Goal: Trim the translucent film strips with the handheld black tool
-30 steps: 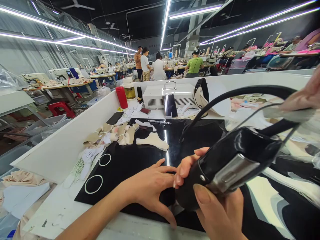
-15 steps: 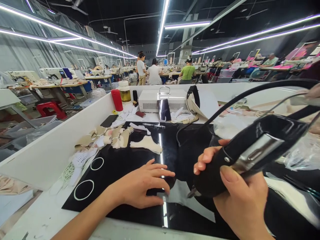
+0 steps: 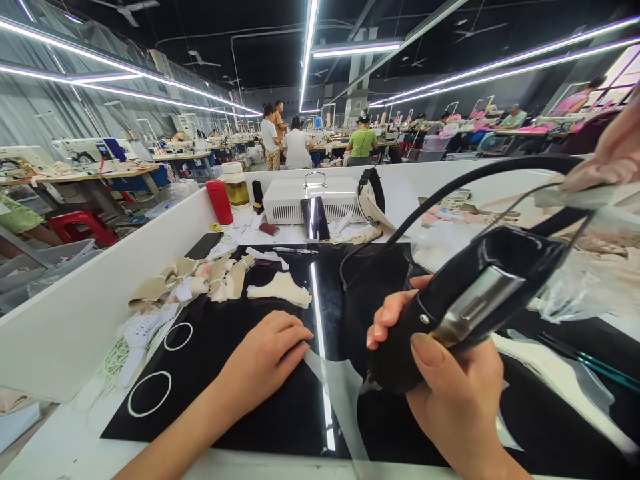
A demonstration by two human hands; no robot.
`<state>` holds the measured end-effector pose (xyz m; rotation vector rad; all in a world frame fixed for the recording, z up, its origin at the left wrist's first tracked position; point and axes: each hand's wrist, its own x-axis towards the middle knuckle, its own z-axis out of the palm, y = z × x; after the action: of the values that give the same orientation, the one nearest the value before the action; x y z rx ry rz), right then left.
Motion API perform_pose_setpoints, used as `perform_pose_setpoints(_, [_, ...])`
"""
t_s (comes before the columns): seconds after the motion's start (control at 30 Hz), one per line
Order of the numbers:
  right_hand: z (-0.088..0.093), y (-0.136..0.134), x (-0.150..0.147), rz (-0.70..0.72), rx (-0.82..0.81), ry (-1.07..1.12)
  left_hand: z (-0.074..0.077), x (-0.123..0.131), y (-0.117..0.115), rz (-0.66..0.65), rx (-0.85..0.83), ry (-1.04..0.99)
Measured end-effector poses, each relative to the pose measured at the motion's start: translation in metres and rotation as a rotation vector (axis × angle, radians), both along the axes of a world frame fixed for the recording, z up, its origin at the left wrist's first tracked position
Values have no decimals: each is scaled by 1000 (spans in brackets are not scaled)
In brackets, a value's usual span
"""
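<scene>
My left hand (image 3: 273, 353) is closed, thumb and fingers together at the upper left corner of a thin translucent white sheet (image 3: 346, 383). That sheet lies on the glossy black mat (image 3: 260, 423), its narrow end running to the front edge. My right hand (image 3: 450, 387) is wrapped around a black corded handheld tool (image 3: 400, 353), thumb beside its silvery metal plate. The tool is tilted, and its small metal tip points down near the sheet's right edge. Whether the tip touches the sheet I cannot tell.
Beige cut pieces (image 3: 230, 277) and a cream piece (image 3: 280, 289) lie beyond my left hand. A pen (image 3: 295, 251), a phone (image 3: 314, 220), a white vented box (image 3: 280, 203) and a red bottle (image 3: 219, 202) stand or lie farther back. The tool's cable (image 3: 450, 183) arches at right.
My left hand has gone from spread fingers to closed at the sheet's corner. The sheet has turned and shifted away from under the tool. The whole view has swung slightly right.
</scene>
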<state>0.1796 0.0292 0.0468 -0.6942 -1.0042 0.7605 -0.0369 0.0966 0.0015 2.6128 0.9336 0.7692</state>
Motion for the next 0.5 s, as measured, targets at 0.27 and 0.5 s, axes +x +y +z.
perform_pose_setpoints(0.27, [-9, -1, -4, 14, 3, -25, 0, 23, -26, -121, -129, 123])
perform_pose_setpoints(0.5, [-5, 5, -2, -22, -3, 8, 2, 19, -20, -72, -142, 147])
